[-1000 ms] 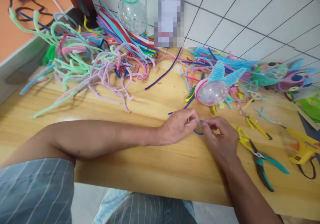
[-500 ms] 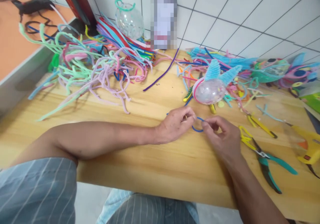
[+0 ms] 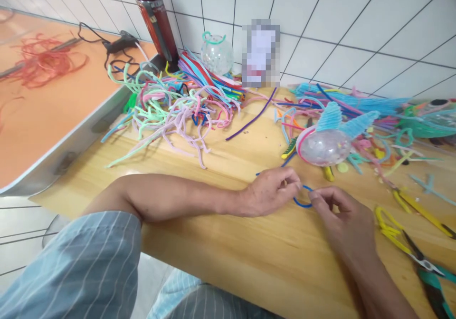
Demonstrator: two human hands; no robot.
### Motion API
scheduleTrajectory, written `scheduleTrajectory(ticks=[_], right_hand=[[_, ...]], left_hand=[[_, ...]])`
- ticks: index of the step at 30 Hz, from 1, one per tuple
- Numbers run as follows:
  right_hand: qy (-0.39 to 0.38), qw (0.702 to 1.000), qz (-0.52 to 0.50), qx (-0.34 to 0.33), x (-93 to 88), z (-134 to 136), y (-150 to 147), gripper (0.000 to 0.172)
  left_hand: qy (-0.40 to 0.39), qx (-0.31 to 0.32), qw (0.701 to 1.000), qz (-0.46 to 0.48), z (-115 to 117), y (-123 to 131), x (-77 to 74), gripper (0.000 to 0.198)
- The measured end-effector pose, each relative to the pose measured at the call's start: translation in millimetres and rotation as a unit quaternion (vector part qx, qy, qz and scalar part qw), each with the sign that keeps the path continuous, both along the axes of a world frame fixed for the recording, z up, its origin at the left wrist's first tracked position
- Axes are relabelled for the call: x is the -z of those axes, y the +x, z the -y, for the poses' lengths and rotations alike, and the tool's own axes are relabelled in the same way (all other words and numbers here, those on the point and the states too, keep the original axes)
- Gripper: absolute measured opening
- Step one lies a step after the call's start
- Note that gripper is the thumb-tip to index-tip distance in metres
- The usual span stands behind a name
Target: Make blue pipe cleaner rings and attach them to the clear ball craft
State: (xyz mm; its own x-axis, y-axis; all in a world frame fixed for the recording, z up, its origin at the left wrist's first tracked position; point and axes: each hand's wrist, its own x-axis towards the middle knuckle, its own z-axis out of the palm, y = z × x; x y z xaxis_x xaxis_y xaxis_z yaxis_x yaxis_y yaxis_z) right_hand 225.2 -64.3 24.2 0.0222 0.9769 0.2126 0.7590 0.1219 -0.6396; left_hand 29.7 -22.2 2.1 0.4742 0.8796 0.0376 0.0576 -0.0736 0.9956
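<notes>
Between my two hands a blue pipe cleaner (image 3: 302, 206) is bent into a small ring, just above the wooden table. My left hand (image 3: 273, 190) pinches the ring's left side, its fingers closed. My right hand (image 3: 344, 214) grips the right side between thumb and forefinger. A straighter blue length sticks out behind my left hand. Just beyond the hands lies a clear plastic ball (image 3: 324, 147) with a pink band around one end and two light-blue pipe-cleaner fins (image 3: 329, 117). A green-and-yellow tool handle (image 3: 289, 148) rests beside the ball.
Tangled pastel pipe cleaners (image 3: 181, 114) lie left of a single purple one (image 3: 251, 117). A red flask (image 3: 155, 22), a clear round bowl (image 3: 216, 55) and a blurred phone-like panel (image 3: 261, 53) stand by the tiled wall. Pliers (image 3: 423, 264) lie at the right, near yellow-handled scissors (image 3: 392, 226).
The view has swung left, so the scene sits further right and more of the orange surface shows. Both hands keep hold of the blue ring, nearly unmoved on the table.
</notes>
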Motion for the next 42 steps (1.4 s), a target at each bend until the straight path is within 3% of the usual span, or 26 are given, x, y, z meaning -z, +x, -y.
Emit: scheduleTrajectory(ticks=[6, 21, 26, 33, 42], right_hand=[[-0.009, 1.0, -0.003, -0.004, -1.1, 0.1, 1.6, 0.026], [0.007, 1.0, -0.024, 0.0, 1.7, 1.7, 3.1, 0.028], [-0.043, 0.997, -0.06, 0.008, 3.1, 0.9, 3.0, 0.029], [-0.093, 0.977, -0.193, 0.015, -1.2, -4.0, 5.1, 0.026], [-0.127, 0.977, -0.171, 0.022, -3.7, -6.3, -2.4, 0.023]], left_hand=[[-0.005, -0.016, 1.0, -0.001, 0.5, -0.5, -2.5, 0.015], [0.025, 0.005, 1.0, 0.019, 0.6, 0.3, 7.1, 0.013], [0.017, 0.002, 1.0, 0.026, 0.9, -1.4, 3.3, 0.014], [-0.019, -0.009, 0.999, 0.036, -1.9, -2.6, -1.3, 0.014], [0.014, -0.001, 1.0, 0.025, -1.5, -2.3, 0.5, 0.015]])
